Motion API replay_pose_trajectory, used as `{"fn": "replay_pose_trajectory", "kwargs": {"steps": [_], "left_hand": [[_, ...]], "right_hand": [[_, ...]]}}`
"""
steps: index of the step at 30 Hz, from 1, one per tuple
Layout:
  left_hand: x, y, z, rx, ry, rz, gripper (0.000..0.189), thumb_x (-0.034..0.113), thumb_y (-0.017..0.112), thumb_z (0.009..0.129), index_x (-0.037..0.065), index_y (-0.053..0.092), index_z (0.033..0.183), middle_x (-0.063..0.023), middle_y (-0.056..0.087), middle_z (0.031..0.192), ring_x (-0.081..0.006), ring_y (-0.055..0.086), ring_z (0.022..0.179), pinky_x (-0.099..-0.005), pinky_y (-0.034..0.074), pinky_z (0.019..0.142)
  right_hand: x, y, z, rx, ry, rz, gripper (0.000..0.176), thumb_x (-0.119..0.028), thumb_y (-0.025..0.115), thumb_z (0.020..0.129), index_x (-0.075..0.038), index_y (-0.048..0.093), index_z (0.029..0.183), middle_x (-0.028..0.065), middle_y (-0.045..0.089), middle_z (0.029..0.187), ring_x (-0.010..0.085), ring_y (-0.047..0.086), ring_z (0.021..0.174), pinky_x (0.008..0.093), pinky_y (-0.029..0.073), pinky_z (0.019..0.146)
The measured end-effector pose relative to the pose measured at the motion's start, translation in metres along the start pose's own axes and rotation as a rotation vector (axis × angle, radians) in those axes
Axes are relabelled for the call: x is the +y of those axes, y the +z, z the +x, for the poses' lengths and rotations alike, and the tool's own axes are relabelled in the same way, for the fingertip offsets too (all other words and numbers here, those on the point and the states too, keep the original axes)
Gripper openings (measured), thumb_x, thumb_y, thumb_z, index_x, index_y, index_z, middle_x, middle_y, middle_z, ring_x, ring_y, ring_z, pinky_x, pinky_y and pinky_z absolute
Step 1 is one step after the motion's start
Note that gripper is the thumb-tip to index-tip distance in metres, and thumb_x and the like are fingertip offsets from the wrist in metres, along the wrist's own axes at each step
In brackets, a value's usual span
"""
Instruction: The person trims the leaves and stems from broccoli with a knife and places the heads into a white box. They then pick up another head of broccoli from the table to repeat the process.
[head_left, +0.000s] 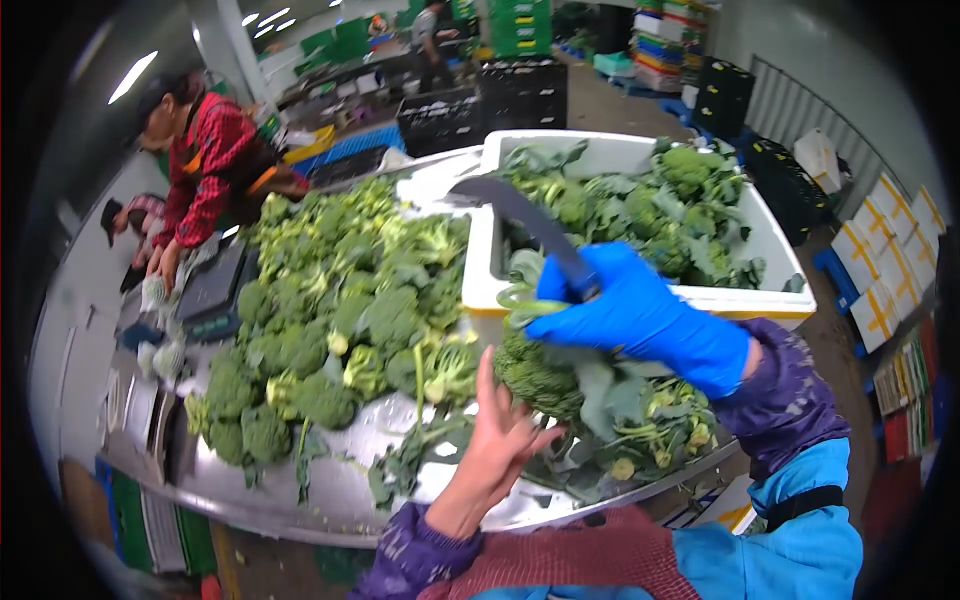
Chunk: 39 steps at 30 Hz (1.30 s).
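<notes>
In the blue glove, my right hand [640, 315] is closed around the handle of a curved knife [520, 215], whose dark blade points up and to the left. A broccoli head [535, 375] hangs crown down just under the glove, its stem against the gloved thumb and fingers. My bare left hand [492, 440] is at the crown's left side, fingers spread. Loose broccoli heads [390, 320] cover the metal table [340, 505] to the left. Cut leaves and stems [650, 430] lie below my right wrist.
A white foam box [640, 300] full of leafy broccoli stands behind my right hand. Across the table, a person in a red checked shirt [215, 150] bends over a dark scale-like device [215, 285]. Black crates [520, 95] stand beyond; taped white boxes [885, 255] are stacked at right.
</notes>
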<state>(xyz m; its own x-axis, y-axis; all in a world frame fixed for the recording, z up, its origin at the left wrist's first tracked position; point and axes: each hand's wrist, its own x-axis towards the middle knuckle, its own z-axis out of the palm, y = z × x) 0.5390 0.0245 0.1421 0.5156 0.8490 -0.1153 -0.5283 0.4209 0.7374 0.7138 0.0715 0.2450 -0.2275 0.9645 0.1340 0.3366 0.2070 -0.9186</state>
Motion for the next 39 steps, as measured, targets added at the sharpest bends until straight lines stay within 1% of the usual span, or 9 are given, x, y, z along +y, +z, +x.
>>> {"fn": "replay_pose_trajectory", "kwargs": {"steps": [3, 12, 16, 18, 24, 25, 29, 34, 39], "left_hand": [[-0.021, -0.044, 0.003, 0.139, -0.073, 0.032, 0.102, 0.010, 0.070, 0.070, 0.024, -0.002, 0.141, -0.0122, 0.017, 0.140, -0.0275, 0.026, 0.126, -0.0408, 0.037, 0.096], [-0.039, -0.093, -0.022, 0.530, 0.566, 0.879, 0.117, 0.004, 0.076, 0.055, 0.008, -0.006, 0.139, -0.0166, 0.018, 0.137, -0.0278, 0.028, 0.125, -0.0383, 0.027, 0.103], [-0.021, -0.109, -0.023, 0.661, 0.696, 0.874, 0.116, 0.015, 0.080, 0.059, 0.004, -0.004, 0.139, -0.0176, 0.015, 0.140, -0.0258, 0.033, 0.122, -0.0380, 0.027, 0.103], [0.000, -0.087, -0.033, 0.514, 0.670, 0.663, 0.097, 0.016, 0.070, 0.074, 0.012, -0.001, 0.140, -0.0177, 0.027, 0.135, -0.0240, 0.043, 0.114, -0.0392, 0.035, 0.098], [-0.022, -0.101, -0.037, 0.250, 0.029, -0.254, 0.059, 0.021, 0.057, 0.086, 0.013, 0.024, 0.135, -0.0133, 0.050, 0.113, -0.0218, 0.054, 0.100, -0.0371, 0.051, 0.081], [-0.036, -0.111, -0.042, 0.425, -0.020, -0.208, 0.055, 0.020, 0.062, 0.081, 0.006, 0.035, 0.128, -0.0127, 0.049, 0.116, -0.0234, 0.051, 0.106, -0.0397, 0.048, 0.086], [-0.033, -0.128, -0.059, 0.295, 0.009, -0.400, 0.060, 0.016, 0.061, 0.078, 0.008, 0.033, 0.130, -0.0127, 0.047, 0.123, -0.0259, 0.048, 0.112, -0.0405, 0.042, 0.095], [-0.022, -0.128, -0.065, 0.290, 0.002, -0.461, 0.061, 0.015, 0.061, 0.078, 0.007, 0.032, 0.131, -0.0130, 0.045, 0.125, -0.0266, 0.048, 0.113, -0.0427, 0.041, 0.096], [-0.024, -0.113, -0.062, 0.302, -0.042, -0.420, 0.064, 0.016, 0.063, 0.077, 0.008, 0.031, 0.132, -0.0123, 0.044, 0.126, -0.0266, 0.047, 0.114, -0.0433, 0.040, 0.096]], "right_hand": [[0.012, 0.045, 0.004, -0.080, 0.145, 0.165, 0.021, -0.016, 0.073, 0.072, -0.005, 0.054, 0.072, -0.0051, 0.047, 0.065, 0.0039, 0.042, 0.063, 0.0226, 0.037, 0.057], [-0.013, 0.100, 0.014, -0.262, 0.069, 0.425, 0.024, -0.022, 0.067, 0.076, -0.006, 0.053, 0.066, -0.0027, 0.051, 0.063, 0.0040, 0.045, 0.061, 0.0240, 0.040, 0.054], [-0.021, 0.125, -0.009, -0.323, -0.005, 0.517, 0.023, -0.019, 0.068, 0.078, -0.007, 0.050, 0.069, -0.0033, 0.049, 0.062, 0.0039, 0.044, 0.060, 0.0249, 0.039, 0.053], [-0.010, 0.139, -0.021, -0.265, -0.318, 0.257, 0.017, -0.019, 0.067, 0.078, -0.006, 0.057, 0.077, 0.0013, 0.053, 0.064, 0.0047, 0.047, 0.061, 0.0242, 0.041, 0.054], [-0.012, 0.131, -0.021, -0.338, -0.258, 0.250, 0.019, -0.017, 0.066, 0.079, -0.005, 0.062, 0.093, 0.0043, 0.058, 0.072, 0.0088, 0.054, 0.062, 0.0236, 0.044, 0.056], [-0.019, 0.110, -0.019, -0.288, -0.166, 0.207, 0.015, -0.018, 0.064, 0.080, -0.005, 0.061, 0.087, 0.0025, 0.060, 0.073, 0.0104, 0.057, 0.064, 0.0243, 0.045, 0.057], [-0.005, 0.023, -0.001, 0.251, -0.064, 0.264, 0.021, -0.024, 0.065, 0.080, -0.006, 0.057, 0.074, 0.0012, 0.059, 0.069, 0.0060, 0.056, 0.064, 0.0237, 0.046, 0.057], [0.073, 0.049, -0.040, 0.095, -0.226, -0.521, 0.037, -0.028, 0.065, 0.080, -0.009, 0.057, 0.109, 0.0046, 0.060, 0.080, 0.0170, 0.061, 0.063, 0.0309, 0.047, 0.052], [0.093, 0.087, -0.044, -0.079, -0.384, -0.888, 0.042, -0.017, 0.060, 0.077, -0.014, 0.050, 0.118, 0.0035, 0.057, 0.082, 0.0197, 0.061, 0.064, 0.0320, 0.047, 0.048]]}}
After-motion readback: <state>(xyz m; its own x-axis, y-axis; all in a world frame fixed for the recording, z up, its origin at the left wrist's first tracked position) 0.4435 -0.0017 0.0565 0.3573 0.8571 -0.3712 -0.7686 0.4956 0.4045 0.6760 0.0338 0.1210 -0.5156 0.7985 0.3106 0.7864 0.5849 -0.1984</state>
